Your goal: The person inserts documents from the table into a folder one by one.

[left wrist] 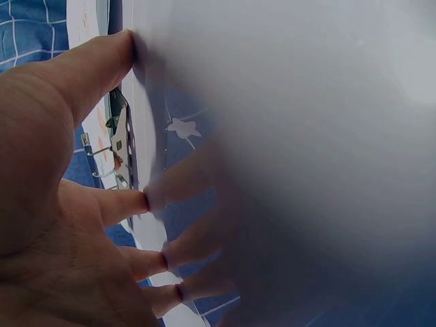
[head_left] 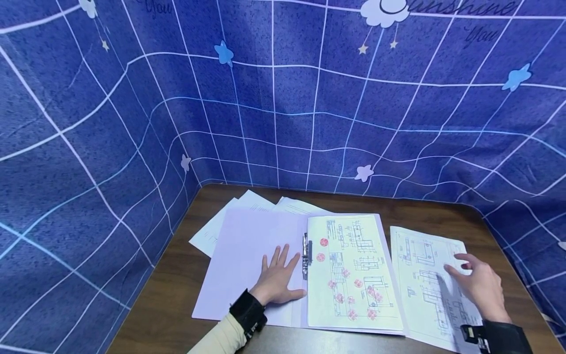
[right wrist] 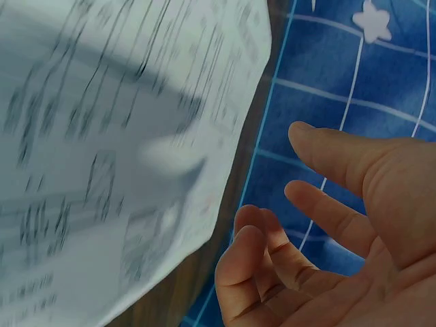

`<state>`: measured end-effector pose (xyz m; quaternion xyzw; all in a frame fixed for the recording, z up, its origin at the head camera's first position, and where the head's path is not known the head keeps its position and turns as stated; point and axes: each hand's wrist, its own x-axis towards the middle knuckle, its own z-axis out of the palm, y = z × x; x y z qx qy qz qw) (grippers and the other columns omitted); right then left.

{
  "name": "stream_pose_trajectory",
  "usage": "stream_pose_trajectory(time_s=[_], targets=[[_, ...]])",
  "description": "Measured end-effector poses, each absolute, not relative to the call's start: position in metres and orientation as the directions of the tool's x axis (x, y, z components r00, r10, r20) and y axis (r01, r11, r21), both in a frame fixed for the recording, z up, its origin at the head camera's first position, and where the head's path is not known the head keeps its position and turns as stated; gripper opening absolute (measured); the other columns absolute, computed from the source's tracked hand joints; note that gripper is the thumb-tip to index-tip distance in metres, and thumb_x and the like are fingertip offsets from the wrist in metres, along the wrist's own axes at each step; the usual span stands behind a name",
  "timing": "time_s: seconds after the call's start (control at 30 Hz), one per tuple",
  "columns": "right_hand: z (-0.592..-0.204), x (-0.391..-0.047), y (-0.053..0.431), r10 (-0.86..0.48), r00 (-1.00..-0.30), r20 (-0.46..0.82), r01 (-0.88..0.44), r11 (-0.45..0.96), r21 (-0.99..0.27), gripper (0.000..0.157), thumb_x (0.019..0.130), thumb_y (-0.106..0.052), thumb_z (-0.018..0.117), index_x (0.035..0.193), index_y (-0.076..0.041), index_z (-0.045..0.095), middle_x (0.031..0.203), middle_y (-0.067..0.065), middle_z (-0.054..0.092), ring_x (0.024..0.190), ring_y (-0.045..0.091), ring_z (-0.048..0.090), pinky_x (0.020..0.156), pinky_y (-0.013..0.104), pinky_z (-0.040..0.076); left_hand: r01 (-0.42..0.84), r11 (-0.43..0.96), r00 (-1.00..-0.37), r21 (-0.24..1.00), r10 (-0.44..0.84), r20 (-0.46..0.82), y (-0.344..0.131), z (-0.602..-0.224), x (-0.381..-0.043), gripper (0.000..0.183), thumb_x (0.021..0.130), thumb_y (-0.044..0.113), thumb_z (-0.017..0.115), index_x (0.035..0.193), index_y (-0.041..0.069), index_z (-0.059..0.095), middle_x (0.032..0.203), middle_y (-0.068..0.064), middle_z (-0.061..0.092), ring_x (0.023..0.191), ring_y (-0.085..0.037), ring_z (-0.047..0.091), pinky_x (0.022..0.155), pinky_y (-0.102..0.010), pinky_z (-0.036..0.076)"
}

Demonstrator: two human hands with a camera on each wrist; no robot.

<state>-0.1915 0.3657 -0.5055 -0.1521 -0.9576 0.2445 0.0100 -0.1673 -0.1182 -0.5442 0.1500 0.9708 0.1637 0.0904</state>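
Nearest, the left hand [head_left: 278,281] rests palm-down with fingers spread, its grip wide and holding nothing, on the inner cover of an open lilac folder [head_left: 256,233], probably to keep that side flat. The right hand [head_left: 479,287] is over the outer side of a loose printed sheet [head_left: 420,295], thumb and forefinger parted, its grip holding nothing. That sheet lies on the counter [head_left: 155,305], just right of the folder, perhaps so that it is within easy reach. A paper stack [head_left: 349,305] with red marks lies on the folder's right side, its edge at the metal clip [head_left: 305,258] by the spine, apparently for filing. More white sheets [head_left: 205,238] stick out beyond and left of the folder; farthest stands a blue star-patterned cloth [head_left: 265,123]. The head view alone gives this whole layout, but the right wrist view shows the fingertips apart from the loose sheet, and the left wrist view shows thin wires at the clip and fingers mirrored in the glossy cover; whether the clip is fastened, I cannot tell.
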Motion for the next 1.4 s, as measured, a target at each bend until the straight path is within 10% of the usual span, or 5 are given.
stream_pose_trajectory(time_s=[1.4], targets=[[-0.529,-0.180,0.390,0.416,-0.867,-0.275,0.496,0.777,-0.387,0.085,0.090,-0.042,0.076,0.150,0.002,0.034,0.136,0.045,0.034,0.121,0.068,0.032,0.087,0.076,0.040,0.253,0.905,-0.940,0.342,0.313,-0.134,-0.118,-0.547,-0.166,0.098,0.082,0.064,0.074,0.160,0.014,0.039,0.169,-0.022,0.015,0.155,-0.045,0.009,0.117,-0.074,0.011]])
